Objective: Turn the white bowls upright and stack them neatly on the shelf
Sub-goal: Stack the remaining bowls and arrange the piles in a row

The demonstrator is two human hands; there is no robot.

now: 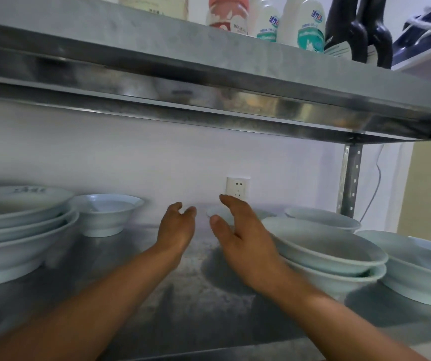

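Both my hands reach into the middle of the steel shelf (183, 295). My left hand (175, 230) and my right hand (240, 241) are open, palms facing each other, holding nothing. Between and behind them sits a white bowl (218, 212) at the back, base up and mostly hidden by my right hand. An upright stack of large white bowls (13, 230) stands at the left, with a single small upright bowl (105, 212) beside it. Right of my right hand is an upright stack of two bowls (334, 251), another bowl (323, 217) behind it, and one more (422, 267) at the far right.
The upper steel shelf (209, 82) hangs low over the work space and carries bottles (300, 22) and dark objects. A wall socket (237, 187) is on the back wall. A perforated metal upright (351, 178) stands at the right, with a cable beside it.
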